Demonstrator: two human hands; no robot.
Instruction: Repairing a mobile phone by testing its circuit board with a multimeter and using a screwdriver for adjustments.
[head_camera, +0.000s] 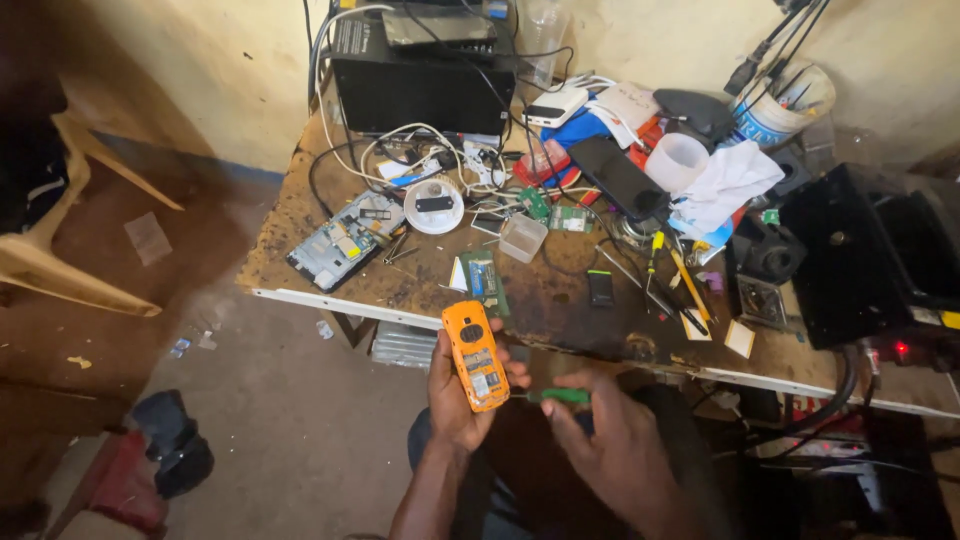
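My left hand (455, 400) holds an orange mobile phone (476, 354) with its back cover off, upright and tilted slightly, in front of the table edge. My right hand (610, 440) grips a green-handled screwdriver (560, 396), its thin tip pointing left toward the lower part of the phone. Both hands hover over my lap, just below the worn wooden table (300, 240).
The table carries an opened circuit-board device (345, 240), a small green board (486, 282), a clear plastic box (523, 238), a black phone (620, 178), cables, screwdrivers (655, 262), a white cloth (725, 185), and black boxes (870, 250). A wooden chair (60, 250) stands left.
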